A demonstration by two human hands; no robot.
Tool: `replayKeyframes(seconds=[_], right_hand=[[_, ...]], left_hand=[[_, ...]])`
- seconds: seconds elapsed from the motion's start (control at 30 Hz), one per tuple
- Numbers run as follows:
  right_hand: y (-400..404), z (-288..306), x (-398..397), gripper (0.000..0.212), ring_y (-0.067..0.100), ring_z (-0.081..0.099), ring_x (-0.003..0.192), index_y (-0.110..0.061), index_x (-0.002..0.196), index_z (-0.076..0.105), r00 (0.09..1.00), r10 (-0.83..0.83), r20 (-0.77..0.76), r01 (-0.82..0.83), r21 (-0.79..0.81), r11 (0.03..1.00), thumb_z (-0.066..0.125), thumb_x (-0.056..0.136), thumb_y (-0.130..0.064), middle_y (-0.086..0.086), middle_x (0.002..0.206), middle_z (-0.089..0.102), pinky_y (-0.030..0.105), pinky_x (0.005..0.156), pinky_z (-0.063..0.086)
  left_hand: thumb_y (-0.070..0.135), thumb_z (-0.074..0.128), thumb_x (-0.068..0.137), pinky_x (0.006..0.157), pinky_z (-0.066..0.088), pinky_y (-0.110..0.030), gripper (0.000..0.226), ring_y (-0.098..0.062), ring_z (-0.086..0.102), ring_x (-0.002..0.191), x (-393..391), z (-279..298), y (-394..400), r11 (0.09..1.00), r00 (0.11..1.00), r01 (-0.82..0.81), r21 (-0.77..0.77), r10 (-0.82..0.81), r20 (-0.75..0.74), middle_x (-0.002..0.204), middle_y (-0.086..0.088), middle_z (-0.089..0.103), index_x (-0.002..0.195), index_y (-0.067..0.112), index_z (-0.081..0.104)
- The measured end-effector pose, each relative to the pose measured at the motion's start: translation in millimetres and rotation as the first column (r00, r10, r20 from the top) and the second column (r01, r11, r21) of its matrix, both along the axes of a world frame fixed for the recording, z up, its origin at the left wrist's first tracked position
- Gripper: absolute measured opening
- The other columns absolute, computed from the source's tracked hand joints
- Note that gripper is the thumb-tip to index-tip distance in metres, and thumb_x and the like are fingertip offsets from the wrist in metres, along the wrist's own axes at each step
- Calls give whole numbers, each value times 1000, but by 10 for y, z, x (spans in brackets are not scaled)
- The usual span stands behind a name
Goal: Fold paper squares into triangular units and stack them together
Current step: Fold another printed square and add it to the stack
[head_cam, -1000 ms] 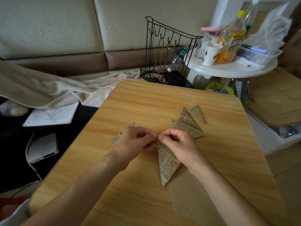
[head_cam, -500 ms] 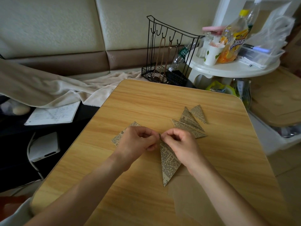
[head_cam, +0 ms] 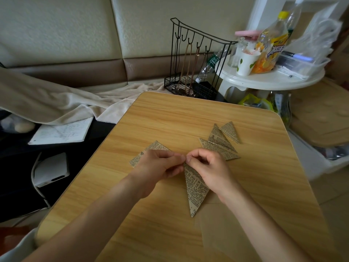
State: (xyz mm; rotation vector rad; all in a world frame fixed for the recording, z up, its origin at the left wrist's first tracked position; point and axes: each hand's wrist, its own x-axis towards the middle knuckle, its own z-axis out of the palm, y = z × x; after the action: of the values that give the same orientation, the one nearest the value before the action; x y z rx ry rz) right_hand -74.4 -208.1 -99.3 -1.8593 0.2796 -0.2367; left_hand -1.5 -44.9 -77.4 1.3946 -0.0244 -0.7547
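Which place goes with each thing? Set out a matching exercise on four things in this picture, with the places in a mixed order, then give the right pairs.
Things
1. folded triangle
2. pile of finished triangles
3. black wire rack
4. white paper cup

Places
A. on the round white side table
B. pinched at its top by both hands
C. lying on the wooden table, beyond the right hand
D. behind the wooden table's far edge

Pairs: 1-B, 2-C, 3-D, 4-A

Tan newsprint-patterned triangle point(head_cam: 195, 188) (black type) on a yellow wood-grain table point(head_cam: 170, 120); black wire rack point(head_cam: 196, 59).
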Motion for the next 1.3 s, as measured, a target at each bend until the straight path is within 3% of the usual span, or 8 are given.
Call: replayKeyframes(seconds=[0.17,0.33,0.47,0.67,0.83,0.97,1.13,1.3], right_hand=[[-6,16,-3,9,19,72,90,-19,90,80,999,34,-19,-34,-1,999,73,96,-20,-1,87,78,39,87,56],[-1,41,-11,14,27,69,83,-18,89,80,998,31,-58,-28,55,998,72,96,-28,10,88,76,47,83,54],[3,43,-16,17,12,59,73,-17,86,78,997,41,-60,-40,14,999,72,96,-30,11,82,72,44,73,51],[6,30,-14,21,13,54,70,-15,85,77,996,64,-64,-62,46,997,72,95,-33,12,76,67,36,68,43],[-1,21,-9,17,10,57,71,-18,86,77,995,74,-67,-71,36,997,72,95,-31,12,81,70,35,70,45],[-6,-5,-1,14,7,61,73,-21,87,78,995,57,-85,-55,22,998,72,96,-30,-7,76,71,35,74,49],[-34,-22,13,10,14,71,89,-22,90,79,997,-27,-67,27,6,1000,72,96,-27,-6,87,77,39,89,56],[-12,-26,19,10,17,71,86,-20,89,79,998,-19,-58,19,7,1000,73,95,-25,-3,86,77,42,86,56]], left_hand=[[6,75,89,63,55,-17,20,-12,67,67,18,7,2,999,999,36,2,-36,-9,77,-11,69,104,-8,73],[6,74,89,62,54,-19,4,-13,66,67,25,-5,9,1000,1000,5,3,-5,29,75,-8,68,86,4,74],[6,76,87,60,53,-19,8,-14,67,66,19,-32,-11,999,998,-28,35,26,53,74,-8,69,79,6,78],[9,71,91,58,46,-18,9,-11,57,62,32,-24,-33,995,995,17,99,-26,94,68,-5,64,84,7,76],[9,70,91,57,44,-17,7,-9,55,59,42,-23,-29,993,995,20,117,-31,94,66,-3,62,87,6,75],[8,70,92,61,45,-20,5,-10,56,63,49,-31,-11,997,996,24,73,-30,80,71,-4,62,90,5,74],[10,68,96,66,51,-19,12,-11,60,70,54,-44,10,997,993,73,32,-76,95,76,-6,66,99,1,75],[10,70,95,65,54,-19,13,-13,64,70,51,-65,-4,999,997,26,22,-28,77,75,-9,68,97,-1,76]])
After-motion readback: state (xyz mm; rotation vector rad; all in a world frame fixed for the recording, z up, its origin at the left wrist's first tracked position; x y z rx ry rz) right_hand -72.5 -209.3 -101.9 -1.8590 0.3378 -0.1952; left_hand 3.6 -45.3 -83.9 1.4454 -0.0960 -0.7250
